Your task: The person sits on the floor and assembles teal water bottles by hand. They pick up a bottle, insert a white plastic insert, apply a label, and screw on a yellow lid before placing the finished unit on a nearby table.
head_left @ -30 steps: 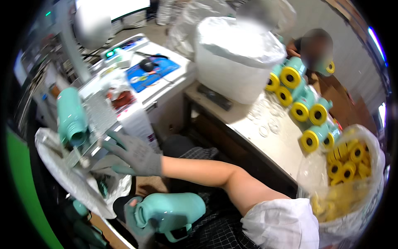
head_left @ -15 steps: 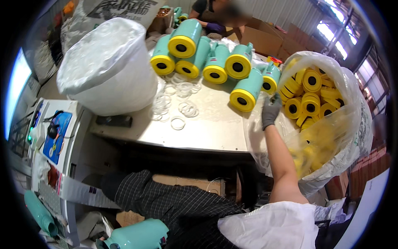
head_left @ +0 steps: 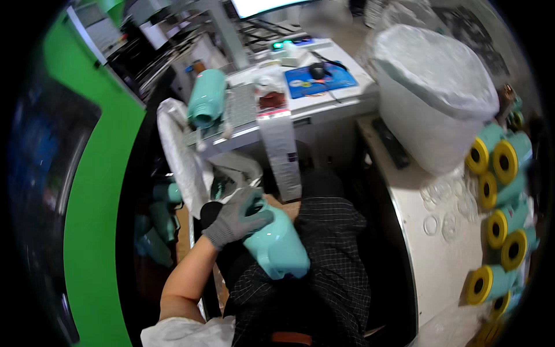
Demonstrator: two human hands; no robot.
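Observation:
Over my lap I see a glossy teal jug body [head_left: 279,246], tilted, with a moulded handle along its side. My left hand [head_left: 236,218], in a grey glove, grips it by the narrower upper end, its fingers wrapped round the neck. Part of that neck is hidden under the glove. Past this hand, a second teal jug body [head_left: 207,97] rests on the edge of the white desk, its neck pointing toward me. My right hand is outside the picture.
A white worktable [head_left: 430,263] on the right bears clear rings [head_left: 450,226], teal jugs with yellow bases [head_left: 496,228] and a large white sack [head_left: 433,95]. A desk [head_left: 361,87] with a blue mouse pad stands ahead. More teal bodies [head_left: 155,243] lie low on the left, beside a green panel [head_left: 95,231].
The view has swung left, away from the bag of yellow parts. My right hand, earlier at that bag, has left the picture. My left hand now shows, gripping the teal jug body.

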